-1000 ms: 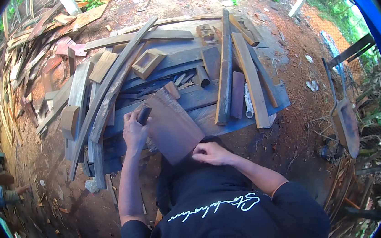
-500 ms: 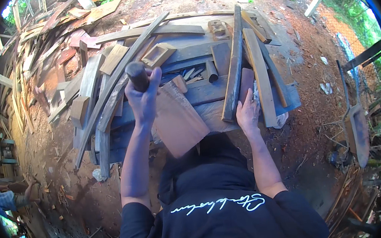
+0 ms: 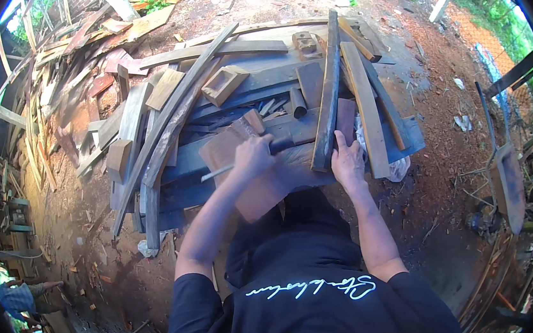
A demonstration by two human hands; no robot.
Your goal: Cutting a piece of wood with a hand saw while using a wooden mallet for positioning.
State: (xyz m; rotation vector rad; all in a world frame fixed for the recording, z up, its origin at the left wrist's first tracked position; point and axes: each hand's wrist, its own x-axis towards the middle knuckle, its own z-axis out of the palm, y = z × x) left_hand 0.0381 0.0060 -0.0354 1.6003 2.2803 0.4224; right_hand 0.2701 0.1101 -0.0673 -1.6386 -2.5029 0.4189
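In the head view my left hand (image 3: pixel 254 158) is closed around a chisel-like tool. Its thick dark round handle (image 3: pixel 282 142) sticks out to the right, and a narrow pale metal shaft (image 3: pixel 217 172) to the left. Below that hand, a wide reddish-brown board (image 3: pixel 261 196) slants across the bench's near edge over my lap. A small wood block (image 3: pixel 253 121) lies at the board's far end. My right hand (image 3: pixel 347 160) grips the near end of a reddish-brown block (image 3: pixel 345 115), thumb on one side, fingers on the other. This block lies between a dark beam (image 3: pixel 327 106) and a paler plank (image 3: pixel 366 118).
The low bench (image 3: pixel 308 162) carries several loose timbers, a hollowed wood block (image 3: pixel 225 84) and a dark cylinder (image 3: pixel 297 102). Long beams (image 3: pixel 171 105) slant over its left side. Scrap wood (image 3: pixel 46 78) is heaped at far left; a wheelbarrow (image 3: pixel 511 184) stands right. Another person (image 3: pixel 19 299) is at the left rim.
My left hand has come down and right from its raised position, turning the tool from upright to nearly level over the board. My right hand stays at the reddish-brown block, its fingers slightly shifted.
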